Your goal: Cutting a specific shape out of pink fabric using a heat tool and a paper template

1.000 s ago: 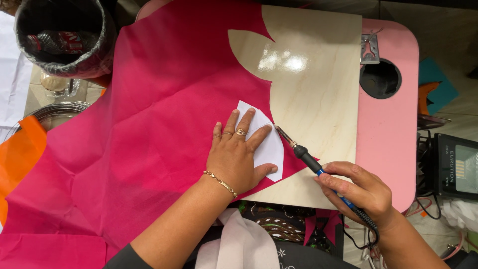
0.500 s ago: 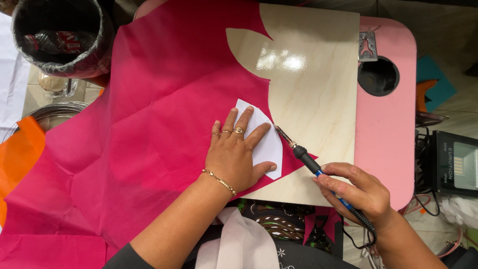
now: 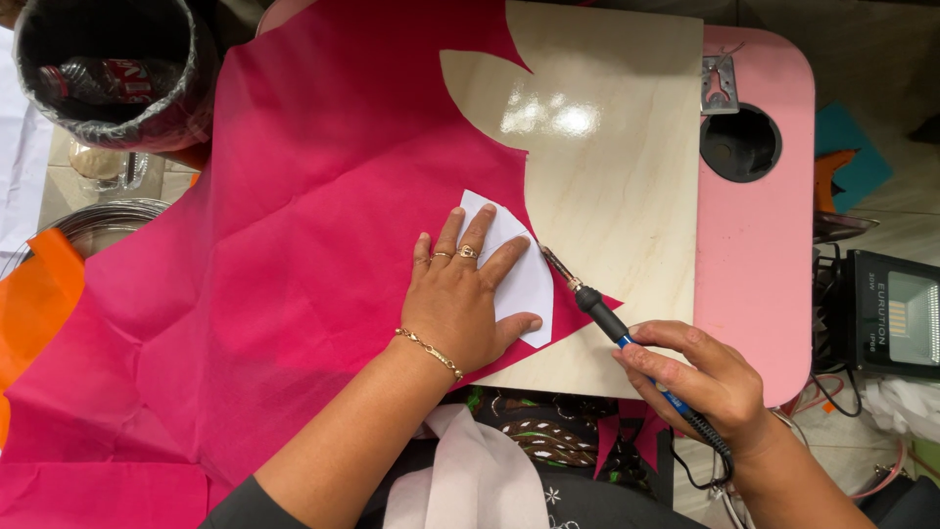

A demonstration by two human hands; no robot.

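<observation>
there, the left hand (image 3: 458, 299) lay flat with its fingers spread, pressing a white paper template (image 3: 517, 264) down onto a large sheet of magenta fabric (image 3: 294, 245). the right hand (image 3: 700, 377) was closed around the blue and black handle of a soldering iron (image 3: 597, 313), whose metal tip met the fabric right at the template's right edge. the fabric covered most of a pale wooden board (image 3: 617, 196), which rested on a pink counter (image 3: 759, 255) with a round black hole near its far right corner. a curved, petal-shaped edge already ran along the fabric further up the board. a black bin (image 3: 108, 69) stood at the far left, and a black floodlight (image 3: 891, 313) sat to the right of the counter.
</observation>
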